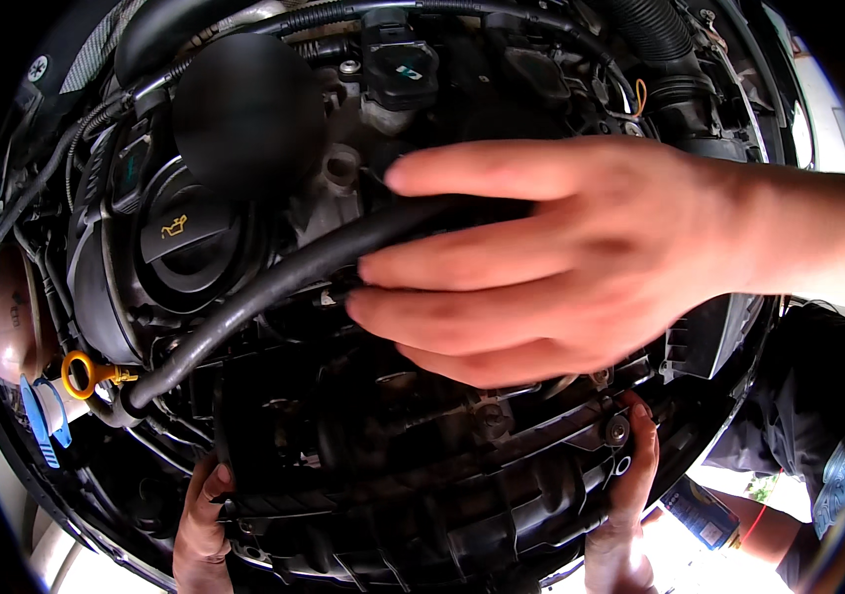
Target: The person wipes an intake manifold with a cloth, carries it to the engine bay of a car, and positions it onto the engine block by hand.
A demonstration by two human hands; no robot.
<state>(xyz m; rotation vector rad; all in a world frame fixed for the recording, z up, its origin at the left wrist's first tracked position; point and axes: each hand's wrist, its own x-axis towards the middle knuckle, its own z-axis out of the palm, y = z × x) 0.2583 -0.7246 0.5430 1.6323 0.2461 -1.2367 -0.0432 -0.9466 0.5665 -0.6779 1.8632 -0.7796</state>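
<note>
A wide, black, ribbed plastic intake manifold [393,530] lies across the front of the engine bay. My left hand [203,530] grips its left end, thumb on top. At its right end, my right hand [632,485] is closed round the edge, its fingertips beside a round bolt [616,428]. Another person's hand [581,252] reaches in from the right, large and close to the camera. A thick black hose [274,289] runs beneath that hand's fingers; whether they grip it, I cannot tell.
Left are the black oil filler cap [185,233], yellow dipstick ring [81,375], blue reservoir cap [45,416] and pinkish tank [19,322]. An ignition coil [401,69] and corrugated intake pipe [650,35] sit behind. A person's dark clothing [784,396] and a can [700,513] show right.
</note>
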